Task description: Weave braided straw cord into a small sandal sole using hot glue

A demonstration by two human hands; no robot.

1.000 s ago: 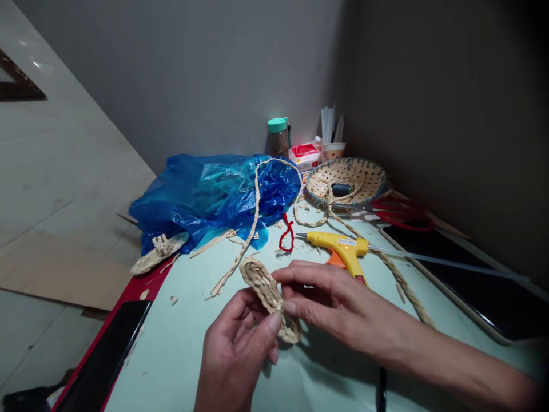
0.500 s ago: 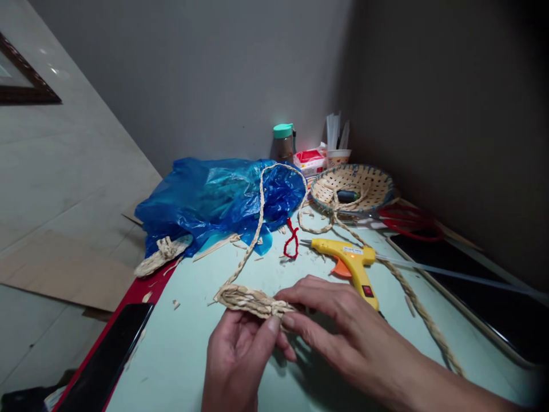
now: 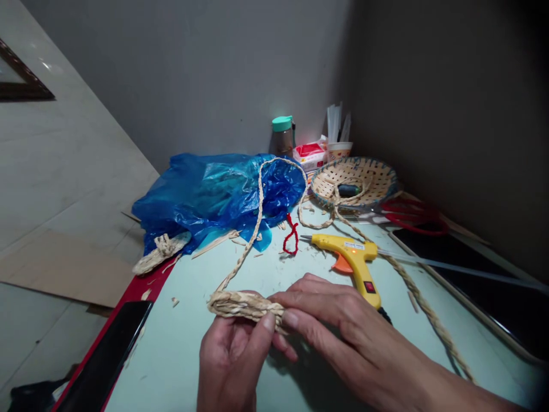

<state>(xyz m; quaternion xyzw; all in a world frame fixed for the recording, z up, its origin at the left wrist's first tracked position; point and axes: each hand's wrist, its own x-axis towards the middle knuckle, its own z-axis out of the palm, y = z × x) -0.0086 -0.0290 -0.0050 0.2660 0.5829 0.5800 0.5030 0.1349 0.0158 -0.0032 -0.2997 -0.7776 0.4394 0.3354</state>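
A flat coil of braided straw cord is held above the pale green tabletop. My left hand grips it from below, thumb pressed on its near side. My right hand pinches the coil's right end between thumb and fingers, which hide that end. From the coil's left end the straw braid runs up over the blue bag, loops back and trails down the right side. Just beyond my right hand lies a yellow glue gun with an orange trigger and a lit light. A twisted red cord lies by its nozzle.
A blue plastic bag fills the back left, a small woven straw slipper before it. At the back right stands a woven basket. A black phone and a dark tablet flank the work area. Straw scraps lie around.
The coil in my hands has shifted slightly left and its left end has tipped down a little. Both hands keep their hold. The view has shifted slightly.
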